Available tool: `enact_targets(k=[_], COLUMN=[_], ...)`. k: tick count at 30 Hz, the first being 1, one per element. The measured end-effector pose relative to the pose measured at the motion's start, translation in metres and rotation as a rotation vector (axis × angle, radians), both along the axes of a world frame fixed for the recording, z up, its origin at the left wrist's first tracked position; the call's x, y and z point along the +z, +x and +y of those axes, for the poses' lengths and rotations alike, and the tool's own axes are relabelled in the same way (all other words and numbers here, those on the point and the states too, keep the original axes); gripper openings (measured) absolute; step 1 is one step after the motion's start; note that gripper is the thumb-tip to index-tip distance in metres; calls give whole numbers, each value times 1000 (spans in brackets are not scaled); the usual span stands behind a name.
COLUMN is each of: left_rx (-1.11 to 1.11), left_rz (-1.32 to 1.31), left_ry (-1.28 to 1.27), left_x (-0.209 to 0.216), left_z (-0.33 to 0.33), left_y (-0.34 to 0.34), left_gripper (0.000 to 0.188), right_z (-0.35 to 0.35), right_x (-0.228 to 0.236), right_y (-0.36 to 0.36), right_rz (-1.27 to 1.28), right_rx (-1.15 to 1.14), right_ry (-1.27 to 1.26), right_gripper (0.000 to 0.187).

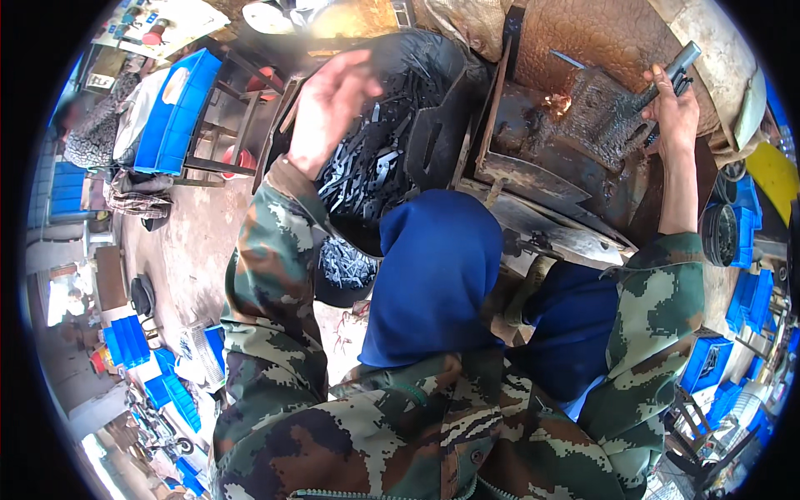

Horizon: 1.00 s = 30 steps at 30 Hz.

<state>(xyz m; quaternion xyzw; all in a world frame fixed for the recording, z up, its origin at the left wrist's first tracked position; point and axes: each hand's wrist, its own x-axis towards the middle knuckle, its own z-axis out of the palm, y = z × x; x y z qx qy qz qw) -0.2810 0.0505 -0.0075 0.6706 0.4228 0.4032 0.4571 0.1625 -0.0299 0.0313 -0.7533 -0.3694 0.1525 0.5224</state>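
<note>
My right hand is closed around a grey metal bar handle at the far right. The handle lies across a dark, oily machine block, beside a small orange glowing or shiny spot. A thin pale metal strip lies above that spot. My left hand is raised over the left side of a black tub. Its fingers are smeared by motion, so I cannot see whether anything is in them. Loose thin metal strips fill the tub.
Another container of small metal pieces stands below the tub. The machine's metal tray edge runs between my hands. A blue bin is on a stand at left, near a person in a patterned garment. More blue bins stand at right.
</note>
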Motion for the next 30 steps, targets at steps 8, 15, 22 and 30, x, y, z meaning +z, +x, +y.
enact_targets(k=[8,15,22,30], left_rx=[-506,-394,-238,-163], left_rz=[-71,-216,-259,-56], left_ry=[201,176,-44,31], left_x=[70,96,28,37], left_z=[-37,-68,-55,-58], left_y=[163,286,293,290], left_gripper=[32,27,24,28], right_z=[1,8,5,-2], right_x=[-2,-23,-12,3], right_y=[10,49,12,10], right_rz=[6,-429,-184,-126], right_rx=[5,93,86,48], right_ry=[-2,-125,-41,2], right_gripper=[38,41,24,22])
